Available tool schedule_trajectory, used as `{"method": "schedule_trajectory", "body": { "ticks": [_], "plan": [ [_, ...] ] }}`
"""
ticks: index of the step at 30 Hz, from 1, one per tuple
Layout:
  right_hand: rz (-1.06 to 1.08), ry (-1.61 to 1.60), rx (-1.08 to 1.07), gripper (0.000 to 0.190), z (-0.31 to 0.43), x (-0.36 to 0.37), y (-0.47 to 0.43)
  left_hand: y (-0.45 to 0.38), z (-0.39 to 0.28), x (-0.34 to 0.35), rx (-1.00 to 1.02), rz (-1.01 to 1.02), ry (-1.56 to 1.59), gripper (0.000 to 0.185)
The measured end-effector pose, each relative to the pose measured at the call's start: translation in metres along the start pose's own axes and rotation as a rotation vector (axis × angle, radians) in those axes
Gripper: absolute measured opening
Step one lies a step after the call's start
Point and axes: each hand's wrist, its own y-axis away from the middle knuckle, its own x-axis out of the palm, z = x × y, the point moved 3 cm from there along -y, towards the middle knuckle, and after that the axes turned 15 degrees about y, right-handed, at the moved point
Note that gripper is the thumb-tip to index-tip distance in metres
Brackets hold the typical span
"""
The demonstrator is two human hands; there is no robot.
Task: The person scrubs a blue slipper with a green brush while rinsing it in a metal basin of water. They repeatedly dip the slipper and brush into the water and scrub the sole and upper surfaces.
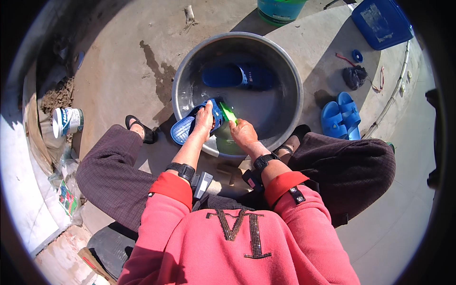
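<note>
A round metal basin [298,85] stands on the ground between my feet, with water in it. My left hand [204,121] grips a blue plastic clog [183,129], which lies tilted over the basin's near left rim. In my right hand [243,132] is a bright green brush [228,113], its head against the clog's perforated toe part; its bristles are mostly hidden. A second blue clog [222,75] lies in the far part of the basin, its right portion dark in shadow.
Light blue slippers [334,120] lie right of the basin, near a dark bundle [355,77] and a blue container [383,25]. A teal bucket [280,12] stands beyond the basin. At the left are a white tub [68,122] and plastic bags [67,192].
</note>
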Motion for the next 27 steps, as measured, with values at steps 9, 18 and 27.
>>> {"method": "schedule_trajectory", "body": {
  "ticks": [9,18,27],
  "plan": [
    [0.010,0.015,0.005,0.041,0.002,0.004,-0.001,0.004,-0.006,-0.003,0.044,-0.096,-0.057,0.047],
    [-0.027,-0.100,-0.129,0.037,0.012,0.000,0.007,0.008,-0.004,-0.002,-0.031,-0.080,0.031,0.062],
    [0.020,-0.061,-0.126,0.039,0.020,-0.009,0.009,-0.001,0.007,-0.008,-0.066,0.032,0.231,0.055]
  ]
}}
